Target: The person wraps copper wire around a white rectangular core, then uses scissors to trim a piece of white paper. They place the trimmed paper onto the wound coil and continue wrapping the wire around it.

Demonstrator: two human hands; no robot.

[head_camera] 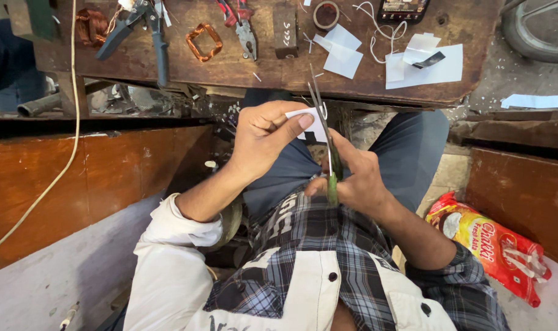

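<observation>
My left hand (263, 138) pinches a small white piece of paper (312, 122) between thumb and fingers, over my lap. My right hand (352, 178) grips green-handled scissors (325, 132), whose blades point up toward the bench and meet the paper's edge. Both hands sit close together just below the front edge of a worn wooden workbench (279, 73). Part of the scissor handle is hidden inside my right fist.
On the bench lie cut white paper sheets (429, 67), a tape roll (326, 14), red-handled pliers (242, 24), blue-handled cutters (138, 30), a copper wire coil (203, 41), a small wooden block (285, 30) and a phone (403, 9). A red food bag (493, 245) lies at my right.
</observation>
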